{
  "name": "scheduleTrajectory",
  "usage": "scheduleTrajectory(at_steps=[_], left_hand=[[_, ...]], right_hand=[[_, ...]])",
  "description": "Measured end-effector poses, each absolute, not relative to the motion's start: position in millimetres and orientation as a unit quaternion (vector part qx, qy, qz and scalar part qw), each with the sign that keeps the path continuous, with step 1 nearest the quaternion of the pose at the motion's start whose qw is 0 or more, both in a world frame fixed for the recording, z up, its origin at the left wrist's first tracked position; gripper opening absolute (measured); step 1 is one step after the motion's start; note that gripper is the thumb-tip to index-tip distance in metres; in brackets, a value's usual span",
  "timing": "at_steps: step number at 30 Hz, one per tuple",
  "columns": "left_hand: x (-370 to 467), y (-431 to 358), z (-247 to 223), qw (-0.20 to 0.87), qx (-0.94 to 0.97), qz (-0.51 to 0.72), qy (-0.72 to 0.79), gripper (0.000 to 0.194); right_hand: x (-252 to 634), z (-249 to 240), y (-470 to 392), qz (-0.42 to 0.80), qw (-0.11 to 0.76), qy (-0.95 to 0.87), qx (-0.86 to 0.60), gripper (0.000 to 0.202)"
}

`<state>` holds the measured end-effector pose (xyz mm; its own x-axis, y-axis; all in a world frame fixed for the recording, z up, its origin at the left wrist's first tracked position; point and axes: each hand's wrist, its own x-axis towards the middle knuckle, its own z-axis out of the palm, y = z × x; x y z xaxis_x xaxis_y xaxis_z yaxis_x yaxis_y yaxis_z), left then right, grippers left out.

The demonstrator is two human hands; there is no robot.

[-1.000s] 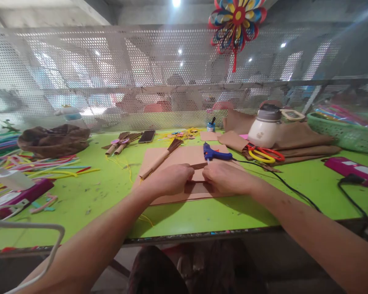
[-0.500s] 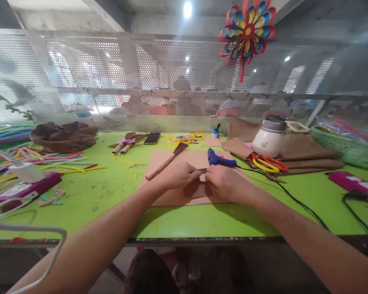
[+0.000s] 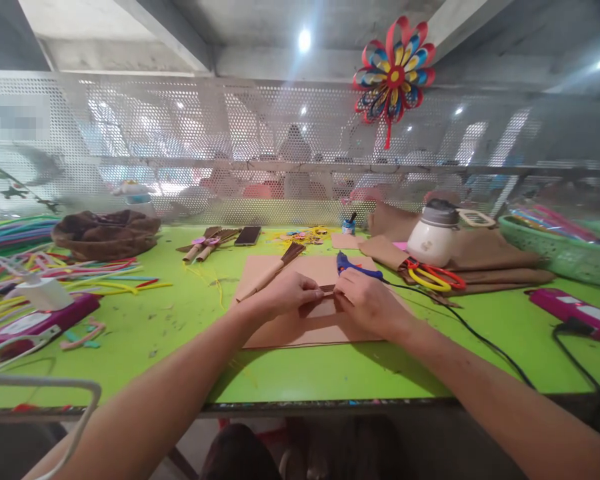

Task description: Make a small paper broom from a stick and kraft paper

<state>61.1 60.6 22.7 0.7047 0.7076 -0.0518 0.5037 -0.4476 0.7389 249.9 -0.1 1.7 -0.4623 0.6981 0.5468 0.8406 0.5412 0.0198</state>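
My left hand (image 3: 293, 293) and my right hand (image 3: 365, 300) are close together, both closed, with fingertips pinching a narrow brown paper piece (image 3: 327, 289) between them. Beneath them lies a tan cardboard sheet (image 3: 280, 337), shaded under the fingers. Most of the paper piece is covered by my fingers. Just behind my right hand rests a blue glue gun (image 3: 363, 269), its nozzle end pointing away from me. Beyond my left wrist, a rolled paper stick with a dark brown fringed end (image 3: 271, 271) lies diagonally across the sheet.
Two fringed sticks (image 3: 204, 247) and a phone (image 3: 248, 236) lie at the back. Scissors (image 3: 433, 277), a white jar (image 3: 433, 237) and folded brown material (image 3: 500, 253) are right. Coloured stems (image 3: 95, 270) and a power strip (image 3: 35, 323) are left. The glue gun's black cord (image 3: 475, 327) runs right.
The view has tilted up slightly, so the table appears lower. Both hands still pinch the brown paper piece over the sheet, with only slight movement of the fingers.
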Motion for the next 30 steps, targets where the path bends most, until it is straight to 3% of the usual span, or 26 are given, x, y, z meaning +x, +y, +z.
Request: scheduleTrajectory(at_steps=[2,5,9,16,30], left_hand=[[60.6,59.4,25.5,0.349,0.851,0.131,0.369,0.042],[59.8,57.6,27.2,0.314,0.872,0.133,0.352,0.042],[60.6,55.1,23.5,0.271,0.897,0.155,0.312,0.043],[61.2,51.3,24.1,0.257,0.915,0.152,0.27,0.039],[53.1,63.8,29.4,0.305,0.913,0.093,0.254,0.028]], right_hand=[[252.5,1.8,3.0,-0.063,0.306,-0.832,-0.459,0.009],[255.4,3.8,6.1,0.089,0.375,-0.789,-0.478,0.026],[253.5,8.6,2.7,0.23,0.362,-0.756,-0.494,0.025],[262.6,4.4,8.7,0.285,0.366,-0.756,-0.462,0.033],[276.5,5.3,14.7,0.403,0.279,-0.756,-0.433,0.032]])
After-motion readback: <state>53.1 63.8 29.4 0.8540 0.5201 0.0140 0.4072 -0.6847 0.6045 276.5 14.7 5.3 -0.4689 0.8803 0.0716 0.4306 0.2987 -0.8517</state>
